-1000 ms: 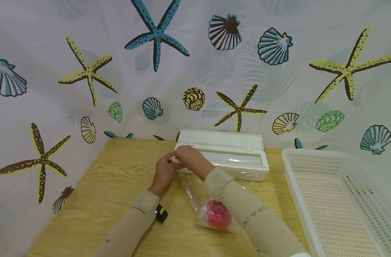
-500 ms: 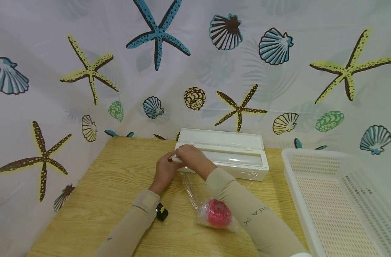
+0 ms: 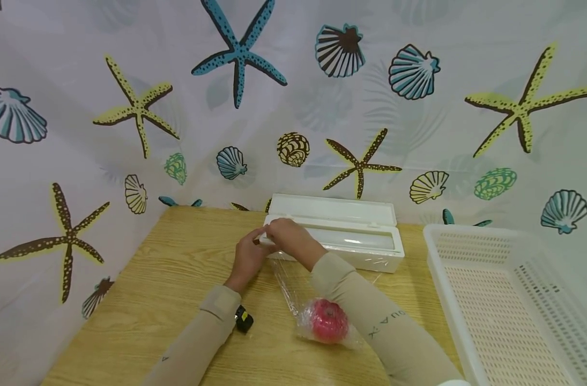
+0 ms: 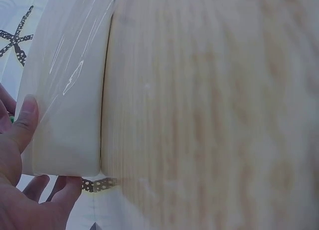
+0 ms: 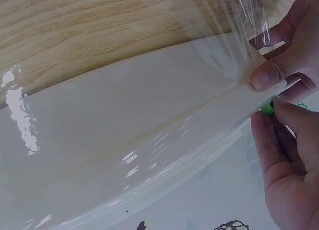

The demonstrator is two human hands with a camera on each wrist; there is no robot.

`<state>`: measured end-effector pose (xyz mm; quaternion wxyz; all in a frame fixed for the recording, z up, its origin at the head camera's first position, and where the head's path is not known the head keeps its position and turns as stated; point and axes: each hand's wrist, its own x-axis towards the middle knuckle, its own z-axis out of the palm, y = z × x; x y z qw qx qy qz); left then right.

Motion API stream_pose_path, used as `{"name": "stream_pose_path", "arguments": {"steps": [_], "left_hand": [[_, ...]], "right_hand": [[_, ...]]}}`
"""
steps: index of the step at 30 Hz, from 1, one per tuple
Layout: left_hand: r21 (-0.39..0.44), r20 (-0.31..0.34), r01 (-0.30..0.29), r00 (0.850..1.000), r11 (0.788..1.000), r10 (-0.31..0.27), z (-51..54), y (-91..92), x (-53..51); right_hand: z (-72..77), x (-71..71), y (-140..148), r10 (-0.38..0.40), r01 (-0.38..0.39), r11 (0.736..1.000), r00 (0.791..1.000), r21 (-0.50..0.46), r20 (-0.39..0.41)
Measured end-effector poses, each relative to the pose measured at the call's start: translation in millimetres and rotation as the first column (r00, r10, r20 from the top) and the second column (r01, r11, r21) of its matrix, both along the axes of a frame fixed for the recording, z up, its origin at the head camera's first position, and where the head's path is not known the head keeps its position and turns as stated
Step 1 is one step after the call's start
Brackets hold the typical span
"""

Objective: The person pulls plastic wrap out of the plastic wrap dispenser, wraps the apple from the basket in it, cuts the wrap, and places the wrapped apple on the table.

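A long white box [image 3: 370,262] lies with its lid raised and a pale roll [image 3: 348,238] inside. My left hand [image 3: 247,260] grips the box's left end; in the left wrist view its thumb lies on the front face and the fingers reach around the end. At that same corner my right hand [image 3: 291,240] pinches a small green piece [image 5: 268,108], plain in the right wrist view. Clear film [image 3: 285,281] stretches from the box's front down to a red, round, fruit-like thing [image 3: 329,321], which it covers, near my right sleeve.
On the right stands a white perforated basket [image 3: 443,292]. A small black object [image 3: 244,320] with a yellow mark lies by my left cuff, partly hidden. Behind the wooden table [image 3: 177,257] hangs a curtain [image 3: 264,112] printed with starfish and shells.
My right hand has shifted very slightly to the right along the box edge, and the head view has moved a little. Both hands keep their hold; the box and the red thing stay in place.
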<state>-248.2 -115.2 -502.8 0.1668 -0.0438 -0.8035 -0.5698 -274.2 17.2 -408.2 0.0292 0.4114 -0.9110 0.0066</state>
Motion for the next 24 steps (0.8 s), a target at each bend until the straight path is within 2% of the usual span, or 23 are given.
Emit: {"name": "stream_pose_path", "arguments": {"steps": [9,18,24], "left_hand": [[-0.008,0.021,-0.010,1.000,1.000,0.010,-0.5,-0.3,-1.7],[0.016,0.029,0.007,1.000,1.000,-0.007,0.1,0.3,-1.2],[0.061,0.051,0.024,0.998,0.998,-0.027,0.1,0.2,0.2]], "right_hand": [[0.8,0.5,0.9,-0.016,0.016,1.000,1.000,0.013,0.016],[1.8,0.0,4.7,-0.017,0.018,0.999,0.999,-0.034,0.042],[1.5,1.5,8.3,-0.013,0.017,0.998,0.998,-0.061,0.064]]}}
